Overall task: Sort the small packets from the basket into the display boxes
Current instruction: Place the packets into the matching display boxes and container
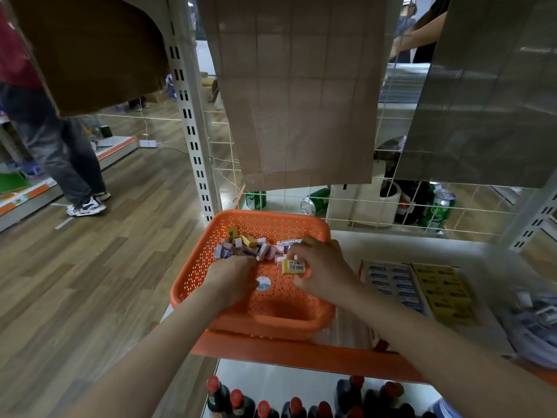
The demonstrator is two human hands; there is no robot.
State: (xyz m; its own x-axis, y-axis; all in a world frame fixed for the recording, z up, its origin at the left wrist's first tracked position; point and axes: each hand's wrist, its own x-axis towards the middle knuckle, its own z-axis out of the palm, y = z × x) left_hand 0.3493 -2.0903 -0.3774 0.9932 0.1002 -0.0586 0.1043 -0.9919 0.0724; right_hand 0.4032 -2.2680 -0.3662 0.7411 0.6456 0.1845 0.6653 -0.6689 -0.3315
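Your right hand [319, 267] pinches a yellow packet [294, 266] over the basket [193, 267], its long axis running 9 to 3. The yellow display box [443, 294] lies at 4 o'clock, nearest that hand. Your left hand [230, 280] curls into the packets [241, 248]; whether it holds any, I cannot tell.

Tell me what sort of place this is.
Most likely a small shop, or a mock-up of one: slotted metal shelf posts, filled display boxes set out for sale, red-capped bottles lined up on the level below, and green cans behind a wire grid.
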